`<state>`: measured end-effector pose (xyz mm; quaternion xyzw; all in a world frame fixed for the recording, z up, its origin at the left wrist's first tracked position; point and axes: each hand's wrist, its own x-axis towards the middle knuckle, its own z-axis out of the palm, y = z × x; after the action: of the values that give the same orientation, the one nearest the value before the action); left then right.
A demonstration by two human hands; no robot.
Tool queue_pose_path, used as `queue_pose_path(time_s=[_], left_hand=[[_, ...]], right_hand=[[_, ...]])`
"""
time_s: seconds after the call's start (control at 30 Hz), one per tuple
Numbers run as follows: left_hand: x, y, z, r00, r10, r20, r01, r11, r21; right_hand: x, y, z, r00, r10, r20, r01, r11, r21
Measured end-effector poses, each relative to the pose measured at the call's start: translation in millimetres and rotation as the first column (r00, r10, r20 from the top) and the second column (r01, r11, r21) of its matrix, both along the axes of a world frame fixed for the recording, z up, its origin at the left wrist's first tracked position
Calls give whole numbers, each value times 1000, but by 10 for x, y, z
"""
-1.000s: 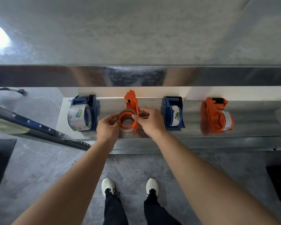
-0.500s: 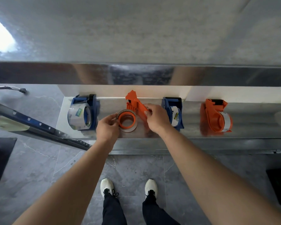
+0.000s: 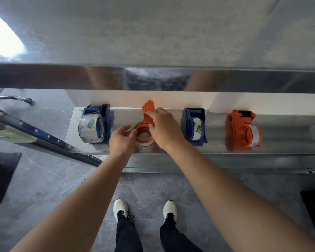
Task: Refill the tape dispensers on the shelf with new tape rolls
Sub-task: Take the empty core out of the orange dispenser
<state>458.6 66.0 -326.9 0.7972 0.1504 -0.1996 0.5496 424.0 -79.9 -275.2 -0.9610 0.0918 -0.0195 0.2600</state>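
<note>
Head-worn view, steeply down onto shelf (image 3: 216, 131)

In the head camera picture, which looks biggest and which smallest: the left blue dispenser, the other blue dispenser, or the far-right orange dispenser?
1. left blue dispenser and far-right orange dispenser: about alike, so I won't rank them.
2. other blue dispenser: smallest, clearly narrower.
</note>
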Motion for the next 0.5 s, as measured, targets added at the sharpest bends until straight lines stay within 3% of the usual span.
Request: queue_pose_path(time_s=[0.27,0.5], left_hand=[[-7,44,79,999,24,-42,-27,996,-87],[-40,9,147,997,-41,-58,32,989,-146]], right_hand=[[51,215,-115,940,-130,-316,157,985,64],[83,274,-126,924,-143,-354,186,978,90]])
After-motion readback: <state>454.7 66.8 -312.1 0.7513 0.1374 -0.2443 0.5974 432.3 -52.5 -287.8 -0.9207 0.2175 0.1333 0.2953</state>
